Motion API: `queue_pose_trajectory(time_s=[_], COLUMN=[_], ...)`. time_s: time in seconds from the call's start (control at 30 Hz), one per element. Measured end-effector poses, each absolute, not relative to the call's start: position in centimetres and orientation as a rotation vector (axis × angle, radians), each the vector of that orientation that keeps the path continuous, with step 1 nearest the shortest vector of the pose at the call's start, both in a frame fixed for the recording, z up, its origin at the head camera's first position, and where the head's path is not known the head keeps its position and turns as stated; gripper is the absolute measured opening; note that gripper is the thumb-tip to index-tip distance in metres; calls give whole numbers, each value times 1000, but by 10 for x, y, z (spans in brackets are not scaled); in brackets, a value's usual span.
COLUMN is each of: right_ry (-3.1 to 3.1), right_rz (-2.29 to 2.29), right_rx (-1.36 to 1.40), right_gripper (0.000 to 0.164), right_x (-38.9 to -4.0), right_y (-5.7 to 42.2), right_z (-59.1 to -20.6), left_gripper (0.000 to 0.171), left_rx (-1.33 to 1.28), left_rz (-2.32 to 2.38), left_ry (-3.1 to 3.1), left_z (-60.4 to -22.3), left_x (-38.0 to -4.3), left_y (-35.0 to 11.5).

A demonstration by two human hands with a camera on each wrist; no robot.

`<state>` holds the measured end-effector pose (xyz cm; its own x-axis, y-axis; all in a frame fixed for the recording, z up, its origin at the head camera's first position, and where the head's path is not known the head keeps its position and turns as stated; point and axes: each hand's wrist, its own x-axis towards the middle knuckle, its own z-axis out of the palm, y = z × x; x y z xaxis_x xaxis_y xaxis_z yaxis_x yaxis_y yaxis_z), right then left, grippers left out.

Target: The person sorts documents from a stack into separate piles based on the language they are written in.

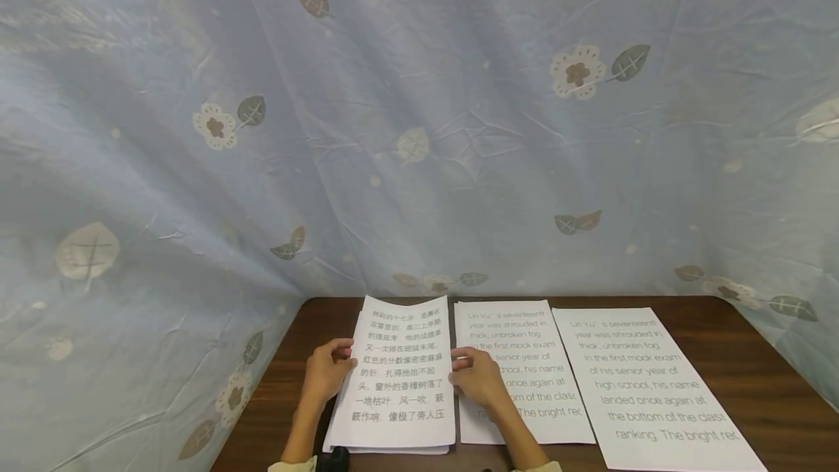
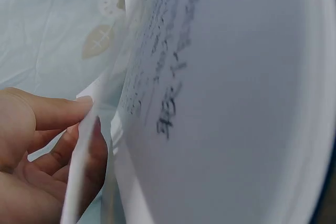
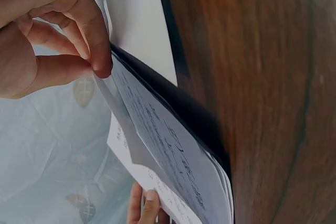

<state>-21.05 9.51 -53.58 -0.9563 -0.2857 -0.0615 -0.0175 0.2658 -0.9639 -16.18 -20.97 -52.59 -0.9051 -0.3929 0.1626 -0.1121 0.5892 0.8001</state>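
Observation:
A top sheet of paper (image 1: 401, 376) printed with large Chinese characters is raised, its far edge bowed, over a stack of sheets (image 3: 173, 153) on the table's left part. My left hand (image 1: 327, 373) pinches the sheet's left edge between thumb and fingers. At the opposite edge my right hand (image 1: 480, 379) pinches it the same way. In the right wrist view a gap shows between the lifted sheet and the printed page below. The left wrist view has the thumb (image 2: 63, 113) on the near side of the paper, with the fingers behind it.
To the right lies a stack of English-printed sheets (image 1: 560, 384), partly under my right forearm. Farther right is another English-printed sheet (image 1: 649, 384). All rest on a dark wooden table (image 1: 780, 384). A pale blue patterned cloth (image 1: 459, 130) hangs behind and beside it.

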Motion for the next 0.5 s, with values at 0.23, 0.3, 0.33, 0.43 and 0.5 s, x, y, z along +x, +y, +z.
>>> queue_pose_trajectory(time_s=[0.23,0.3,0.33,0.43,0.5], right_ry=[2306,2312,2314,2317,2319], right_rz=[-1766,-1766,-1765,-1759,-1749], right_rx=[-272,-268,-266,-263,-267], right_gripper=[50,49,49,49,49], right_x=[-208,-208,-208,-208,-208], right_y=[90,90,89,89,89], right_z=[-533,-533,-533,-535,-536], left_gripper=[36,36,36,35,35], left_rx=[441,438,437,439,438], left_rz=[-1244,-1242,-1241,-1238,-1230], left_ry=[-2500,-2503,-2504,-2507,-2508], left_z=[-528,-529,-529,-530,-531], left_x=[-162,-162,-162,-162,-162], left_y=[-215,-215,-216,-216,-217])
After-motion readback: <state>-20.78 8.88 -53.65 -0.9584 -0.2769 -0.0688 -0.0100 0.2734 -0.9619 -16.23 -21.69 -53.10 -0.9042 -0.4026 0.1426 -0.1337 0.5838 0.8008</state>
